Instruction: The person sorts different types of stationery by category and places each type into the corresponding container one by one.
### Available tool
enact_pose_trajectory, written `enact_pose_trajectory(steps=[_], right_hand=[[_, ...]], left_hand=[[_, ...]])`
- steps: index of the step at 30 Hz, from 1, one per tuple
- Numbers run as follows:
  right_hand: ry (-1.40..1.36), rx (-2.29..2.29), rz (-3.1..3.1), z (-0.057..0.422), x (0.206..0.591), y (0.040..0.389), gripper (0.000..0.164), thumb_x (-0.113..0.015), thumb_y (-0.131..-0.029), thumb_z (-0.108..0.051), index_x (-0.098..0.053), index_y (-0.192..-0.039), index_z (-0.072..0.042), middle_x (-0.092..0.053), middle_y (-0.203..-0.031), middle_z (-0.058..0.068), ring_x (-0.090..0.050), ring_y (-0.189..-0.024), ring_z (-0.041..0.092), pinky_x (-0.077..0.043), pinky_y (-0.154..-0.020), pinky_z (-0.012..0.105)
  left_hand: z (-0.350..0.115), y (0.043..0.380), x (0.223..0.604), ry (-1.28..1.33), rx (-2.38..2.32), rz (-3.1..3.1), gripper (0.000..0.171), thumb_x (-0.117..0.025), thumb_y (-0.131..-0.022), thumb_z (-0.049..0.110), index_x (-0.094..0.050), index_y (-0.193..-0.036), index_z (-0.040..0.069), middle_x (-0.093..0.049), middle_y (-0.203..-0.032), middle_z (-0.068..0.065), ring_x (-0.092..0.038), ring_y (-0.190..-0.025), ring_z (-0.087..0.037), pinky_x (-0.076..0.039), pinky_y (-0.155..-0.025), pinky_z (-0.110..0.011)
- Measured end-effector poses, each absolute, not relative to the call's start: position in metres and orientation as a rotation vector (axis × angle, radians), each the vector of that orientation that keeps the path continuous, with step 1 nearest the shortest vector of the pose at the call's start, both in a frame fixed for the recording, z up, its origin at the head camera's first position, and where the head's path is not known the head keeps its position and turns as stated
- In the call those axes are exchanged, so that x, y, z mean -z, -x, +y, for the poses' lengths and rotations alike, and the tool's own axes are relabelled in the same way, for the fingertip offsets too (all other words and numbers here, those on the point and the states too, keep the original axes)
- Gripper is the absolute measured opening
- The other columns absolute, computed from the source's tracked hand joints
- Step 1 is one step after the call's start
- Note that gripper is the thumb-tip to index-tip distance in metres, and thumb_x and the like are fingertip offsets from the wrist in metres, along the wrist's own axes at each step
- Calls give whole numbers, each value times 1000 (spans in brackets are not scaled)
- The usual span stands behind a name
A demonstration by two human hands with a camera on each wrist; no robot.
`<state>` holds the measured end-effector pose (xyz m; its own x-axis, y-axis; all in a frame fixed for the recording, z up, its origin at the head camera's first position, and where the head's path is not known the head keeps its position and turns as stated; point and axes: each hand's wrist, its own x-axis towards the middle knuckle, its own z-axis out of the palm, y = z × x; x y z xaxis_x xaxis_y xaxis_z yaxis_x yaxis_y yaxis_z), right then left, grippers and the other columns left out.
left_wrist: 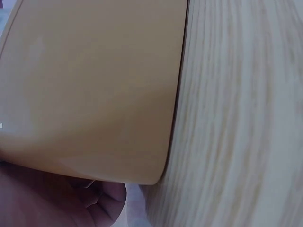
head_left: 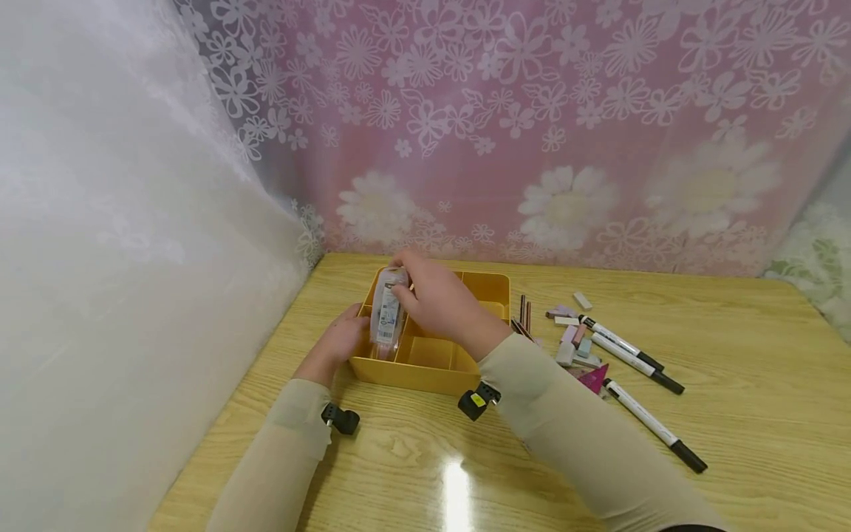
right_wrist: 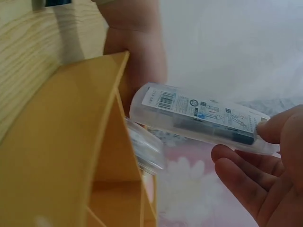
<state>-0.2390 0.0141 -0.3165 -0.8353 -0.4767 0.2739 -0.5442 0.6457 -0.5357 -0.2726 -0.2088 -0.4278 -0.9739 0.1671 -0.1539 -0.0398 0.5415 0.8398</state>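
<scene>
My right hand (head_left: pixel 435 295) pinches a clear plastic case (right_wrist: pixel 203 116) near one end, thumb on its printed barcode label and fingers below. Dark contents show through the plastic. In the head view the case slants over the left compartments of a yellow divided organizer box (head_left: pixel 415 377). Another clear plastic case (right_wrist: pixel 147 149) pokes out of the box beneath it in the right wrist view. My left hand (head_left: pixel 342 340) grips the box's left side at the rim; its curled fingers (left_wrist: pixel 106 201) show beside the outer wall in the left wrist view.
Right of the box lie several erasers (head_left: pixel 566 353), dark pencils (head_left: pixel 525 310) and a magenta triangular piece (head_left: pixel 594 378). Black-and-white markers (head_left: pixel 654 421) lie farther right on the wooden table (head_left: pixel 744 369). A flowered pink curtain (head_left: pixel 479 170) hangs behind, and a white sheet (head_left: pixel 133 258) at left.
</scene>
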Motion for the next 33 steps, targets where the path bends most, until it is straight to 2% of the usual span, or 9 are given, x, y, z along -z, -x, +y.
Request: enact_pose_trajectory(steps=[7,15,19,21,25,28,33], right_hand=[[-872,-848,-2863,-2,340,240,36,-55,-105,-28,-49,-138,-15,-66,-114,0,-63,-86,11,-55,-76,31],[-875,-704,-2901,-6,354,240,36,-53,-106,-30,-49,-138,-16,-66,-114,-1,-63,-82,12,-54,-72,30],[-888,-535,-2927,-8,360,241,37,-56,-104,-30,-49,-137,-15,-66,-102,-2,-60,-71,10,-52,-62,28],[-893,-445,-2934,-9,366,242,42,-57,-103,-30,-48,-141,-15,-66,-102,-2,-58,-66,10,-49,-55,27],[-868,-428,-2951,-8,372,242,53,-56,-102,-27,-40,-151,-16,-64,-122,4,-53,-56,14,-44,-45,28],[-830,-513,-2983,-3,370,241,58,-56,-102,-25,-35,-156,-18,-57,-139,8,-49,-48,16,-41,-41,30],[-773,-602,-3009,7,367,244,63,-59,-101,-24,-32,-158,-23,-47,-151,7,-42,-45,17,-39,-39,29]], left_hand=[[-209,273,428,-123,-1437,2554,49,-36,-107,30,-43,-151,9,-52,-143,-15,-44,-133,-33,-31,-113,-53],[-210,272,428,-110,-1419,2562,50,-34,-106,28,-42,-152,10,-50,-146,-15,-44,-134,-33,-32,-114,-53],[-210,271,427,-99,-1441,2545,50,-33,-106,27,-41,-153,10,-48,-148,-16,-43,-135,-34,-30,-114,-54],[-210,271,427,-98,-1441,2542,50,-32,-107,26,-39,-153,9,-47,-149,-16,-42,-135,-34,-30,-114,-54],[-209,271,427,-93,-1425,2548,51,-32,-107,26,-39,-153,7,-47,-149,-17,-43,-135,-35,-30,-115,-54],[-208,270,426,-80,-1416,2553,51,-33,-107,26,-38,-154,7,-46,-150,-16,-42,-135,-35,-30,-115,-54],[-207,270,426,-58,-1422,2544,52,-32,-107,26,-35,-155,7,-44,-151,-17,-40,-137,-36,-28,-115,-55]])
